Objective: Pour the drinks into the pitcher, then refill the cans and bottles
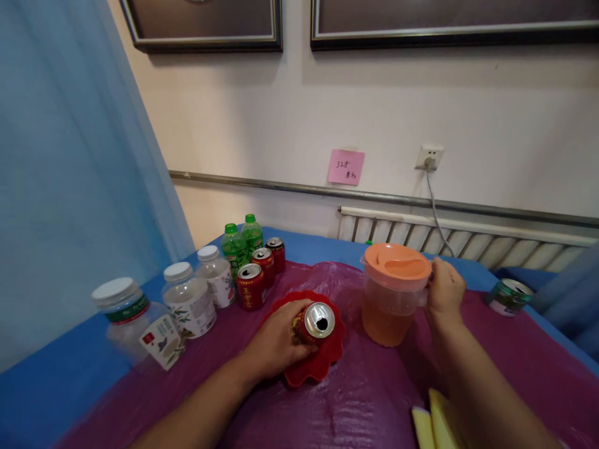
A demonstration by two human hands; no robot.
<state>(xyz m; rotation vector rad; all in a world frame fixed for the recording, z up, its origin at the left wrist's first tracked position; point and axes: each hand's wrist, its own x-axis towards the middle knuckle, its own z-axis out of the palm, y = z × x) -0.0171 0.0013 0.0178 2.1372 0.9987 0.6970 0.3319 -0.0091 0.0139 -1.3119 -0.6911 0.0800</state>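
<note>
My left hand [281,337] is wrapped round an opened red drink can [319,322], tilted slightly so its silver top faces me. Beneath the can lies a red scalloped dish [306,373], partly covered by hand and can. On the other side, my right hand [444,288] grips the handle of a clear plastic pitcher [393,305]. An orange lid [397,265] covers the pitcher, and amber liquid fills its lower part. The fingers on the handle are partly hidden.
Several red cans [251,290], green bottles [234,246] and white-lidded clear jars [189,305] line the left. A green can [510,297] stands far right. Yellow folded cloth [437,421] lies in front. Purple plastic sheeting [355,399] covers the blue table. A radiator [468,237] runs behind.
</note>
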